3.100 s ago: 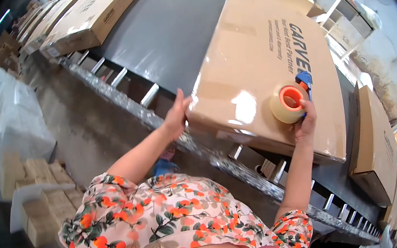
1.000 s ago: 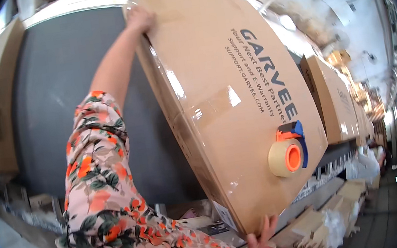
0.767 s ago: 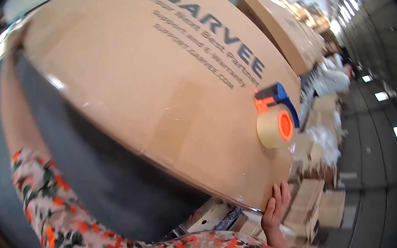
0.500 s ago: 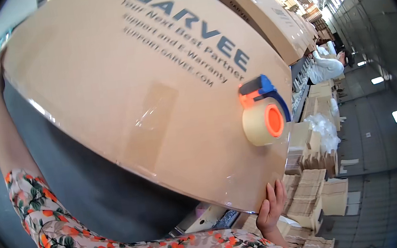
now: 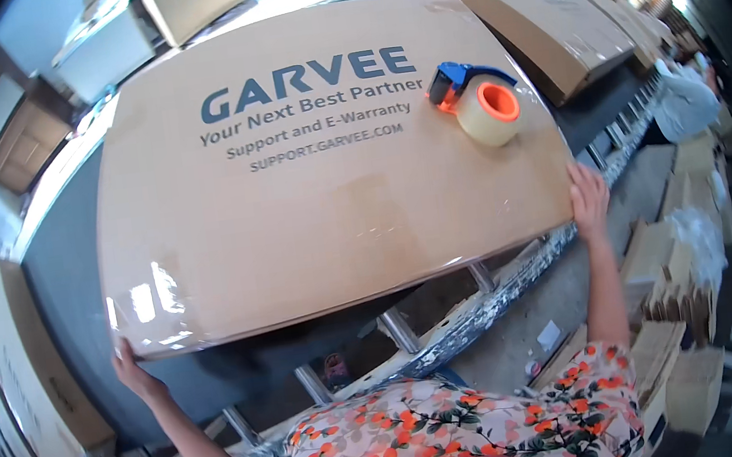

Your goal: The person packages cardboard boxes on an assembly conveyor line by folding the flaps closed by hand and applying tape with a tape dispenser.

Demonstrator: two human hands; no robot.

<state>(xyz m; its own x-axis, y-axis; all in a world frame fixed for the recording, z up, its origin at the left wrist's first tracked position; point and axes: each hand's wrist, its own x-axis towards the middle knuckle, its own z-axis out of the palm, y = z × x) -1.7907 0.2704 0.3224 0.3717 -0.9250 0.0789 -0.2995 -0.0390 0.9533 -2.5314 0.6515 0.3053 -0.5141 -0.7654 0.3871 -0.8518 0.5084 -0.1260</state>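
Note:
A large flat cardboard box (image 5: 310, 217) with dark print on top lies before me on the dark conveyor belt. At its near left corner, my left hand (image 5: 135, 374) grips the edge, some of its fingers hidden by the box. My right hand (image 5: 590, 199) holds the right side close to the near right corner, fingers against the cardboard. On the box's top, toward the right, rests a tape dispenser (image 5: 447, 81) in blue and orange, loaded with a roll of clear tape (image 5: 491, 126). Glossy tape shows on the near left corner.
Another carton (image 5: 532, 16) lies beyond to the right on the belt (image 5: 69, 265). Cartons (image 5: 48, 359) stand at the left. Metal rollers (image 5: 399, 329) and a worn rail (image 5: 485, 305) run along the near side. Stacked cardboard (image 5: 665, 283) and a person in pale clothing (image 5: 687, 102) are at right.
The box has turned and come down level onto the belt. My left hand has shifted from its far left edge to the near left corner; my right hand now holds the right side.

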